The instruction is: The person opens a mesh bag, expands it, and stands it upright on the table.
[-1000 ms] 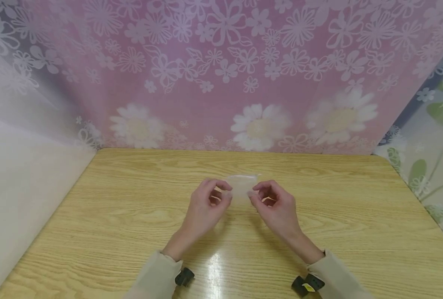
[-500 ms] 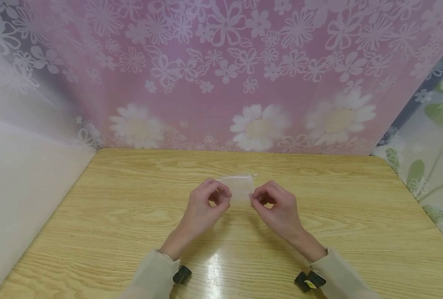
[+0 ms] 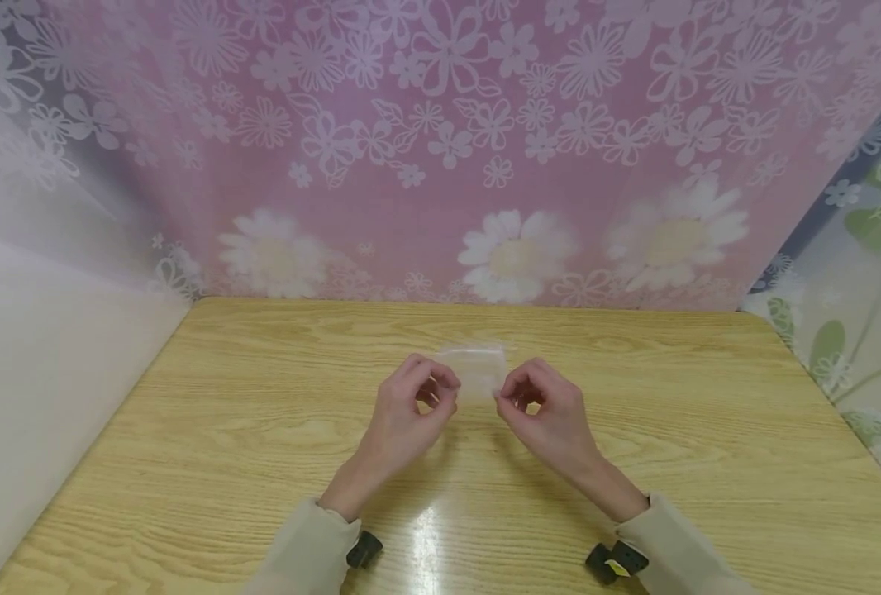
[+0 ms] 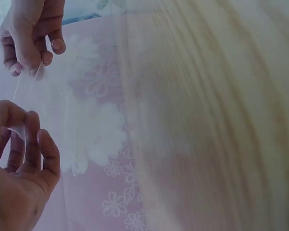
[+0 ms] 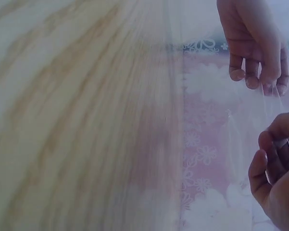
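A small clear plastic bag (image 3: 476, 370) stretches between the two hands over the middle of the table, its far edge catching the light. My left hand (image 3: 409, 403) pinches its near left corner between thumb and forefinger. On the other side, my right hand (image 3: 548, 403) pinches the near right corner in the same way. In the left wrist view, the thin film (image 4: 45, 96) spans the gap between the fingertips. The other fingers of both hands are loosely bent and hold nothing. No contents show in the bag.
The wood-grain table (image 3: 262, 463) runs back to a pink flowered curtain (image 3: 381, 182). A pale sheet (image 3: 54, 347) borders the left side, and a leaf-patterned curtain (image 3: 864, 330) hangs at the right. Black wrist devices (image 3: 364, 549) sit at both cuffs.
The bag has shifted slightly left between the hands. The left thumb and forefinger have drawn closer together, and the right hand has barely moved.
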`<state>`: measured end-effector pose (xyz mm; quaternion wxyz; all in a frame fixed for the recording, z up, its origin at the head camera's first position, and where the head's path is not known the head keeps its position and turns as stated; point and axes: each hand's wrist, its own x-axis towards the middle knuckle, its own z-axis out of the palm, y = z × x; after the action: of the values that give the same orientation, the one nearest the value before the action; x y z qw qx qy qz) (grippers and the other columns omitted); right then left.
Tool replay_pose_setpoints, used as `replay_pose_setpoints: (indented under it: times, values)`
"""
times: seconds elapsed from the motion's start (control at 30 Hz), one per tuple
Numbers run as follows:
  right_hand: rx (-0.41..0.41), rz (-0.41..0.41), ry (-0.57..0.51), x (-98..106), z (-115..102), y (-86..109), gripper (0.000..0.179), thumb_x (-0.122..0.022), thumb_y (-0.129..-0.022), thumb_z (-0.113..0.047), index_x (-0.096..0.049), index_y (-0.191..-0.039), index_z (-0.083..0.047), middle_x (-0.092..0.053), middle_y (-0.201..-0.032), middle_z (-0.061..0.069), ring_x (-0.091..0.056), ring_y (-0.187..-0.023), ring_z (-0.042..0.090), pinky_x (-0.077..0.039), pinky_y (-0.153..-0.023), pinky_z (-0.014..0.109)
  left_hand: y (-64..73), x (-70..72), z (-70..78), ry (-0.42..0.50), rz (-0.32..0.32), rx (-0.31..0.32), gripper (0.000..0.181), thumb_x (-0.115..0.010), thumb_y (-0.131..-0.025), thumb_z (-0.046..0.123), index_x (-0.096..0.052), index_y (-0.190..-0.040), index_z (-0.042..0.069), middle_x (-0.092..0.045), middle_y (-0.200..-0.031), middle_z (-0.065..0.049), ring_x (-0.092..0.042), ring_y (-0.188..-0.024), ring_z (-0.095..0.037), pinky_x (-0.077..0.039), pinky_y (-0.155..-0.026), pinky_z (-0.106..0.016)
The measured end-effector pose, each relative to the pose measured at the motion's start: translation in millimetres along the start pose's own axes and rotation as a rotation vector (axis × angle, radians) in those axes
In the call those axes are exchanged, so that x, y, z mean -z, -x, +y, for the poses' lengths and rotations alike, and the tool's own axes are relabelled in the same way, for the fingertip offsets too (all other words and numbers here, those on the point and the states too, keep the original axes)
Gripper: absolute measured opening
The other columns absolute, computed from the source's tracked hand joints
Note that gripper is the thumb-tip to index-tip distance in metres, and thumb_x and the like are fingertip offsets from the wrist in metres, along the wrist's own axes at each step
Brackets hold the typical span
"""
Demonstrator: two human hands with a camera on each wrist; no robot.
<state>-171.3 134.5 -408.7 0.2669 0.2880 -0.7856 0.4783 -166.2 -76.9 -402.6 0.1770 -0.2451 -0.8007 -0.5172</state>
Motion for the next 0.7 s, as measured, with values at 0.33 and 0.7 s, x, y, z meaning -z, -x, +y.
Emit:
replay_pose_setpoints:
  times: [0.33,0.7]
  values:
    - [-0.136,0.062,-0.059,-1.8,-7.1,-3.1,0.021,-0.081,-0.082,0.006,-0.065,-0.088,-0.007,-0.065,-0.077,0.003,-0.058,-0.063,0.003,-0.049,-0.055,0.016,-0.3,-2.5,-0.5,0.003,0.029,-0.027,0.015,-0.068,-0.089,-0.006,-0.067,-0.095,0.008,-0.063,-0.093,-0.005,-0.060,-0.074,-0.010,-0.055,-0.065,-0.022]
    - [-0.332,0.000,-0.030,1.3,-9.2,-2.0,0.004,-0.074,-0.093,-0.008,-0.074,-0.096,-0.010,-0.072,-0.077,0.003,-0.067,-0.065,0.010,-0.055,-0.055,0.022,0.1,-3.0,-1.5,0.102,0.048,0.048,0.008,-0.073,-0.094,0.009,-0.068,-0.099,0.013,-0.065,-0.093,-0.002,-0.063,-0.074,-0.010,-0.057,-0.066,-0.024]
